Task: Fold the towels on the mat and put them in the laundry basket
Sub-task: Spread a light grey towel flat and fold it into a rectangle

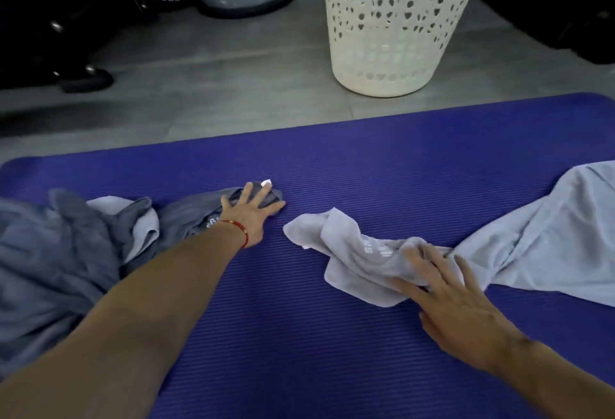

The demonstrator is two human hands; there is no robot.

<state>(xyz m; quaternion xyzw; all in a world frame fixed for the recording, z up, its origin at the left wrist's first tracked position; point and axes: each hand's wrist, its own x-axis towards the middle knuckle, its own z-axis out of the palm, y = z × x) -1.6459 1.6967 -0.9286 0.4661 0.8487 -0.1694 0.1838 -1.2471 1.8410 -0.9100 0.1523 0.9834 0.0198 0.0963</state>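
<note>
Now left hand (252, 210) lies flat, fingers straight, on dark grey towel (186, 219); right hand (446, 288), fingers extended, presses light towel (362, 262). Spread 1 towel flat on mat (299, 335) before folding.

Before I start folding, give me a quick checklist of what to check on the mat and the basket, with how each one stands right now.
1. Left hand on the dark grey towel, fingers spread flat: ok.
2. Right hand on the pale towel, fingers laid on it: ok.
3. Towels spread flat for folding: not ok, both lie bunched and creased on the purple mat.
4. Laundry basket upright on the floor beyond the mat: ok.
5. Room inside the basket: cannot tell, its opening is out of view.
6. Bare mat between the two towels to fold on: ok.
</note>
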